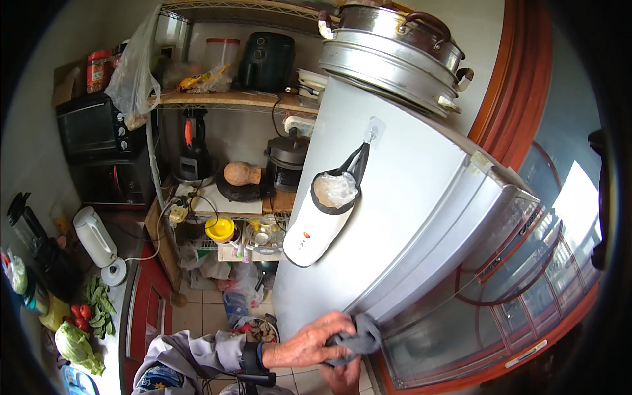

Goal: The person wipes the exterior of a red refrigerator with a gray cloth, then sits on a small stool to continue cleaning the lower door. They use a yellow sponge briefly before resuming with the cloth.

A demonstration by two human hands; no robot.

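Observation:
A bunched dark grey cloth (358,335) is gripped by my left hand (311,340), its fingers curled over the cloth near the lower edge of the white refrigerator (395,197). Just below the cloth, my right hand (345,377) touches its underside; how its fingers lie is partly hidden. A white bag holder (318,222) with a black rim and plastic bags inside hangs by a black strap from a clear hook (374,131) on the refrigerator's side.
Metal steamer pots (390,54) are stacked on the refrigerator. A glazed door with a red frame (493,340) stands at the right. Wire shelves hold an air fryer (266,61) and a pressure cooker (286,163). A counter at left bears a white kettle (94,237) and lettuce (76,345).

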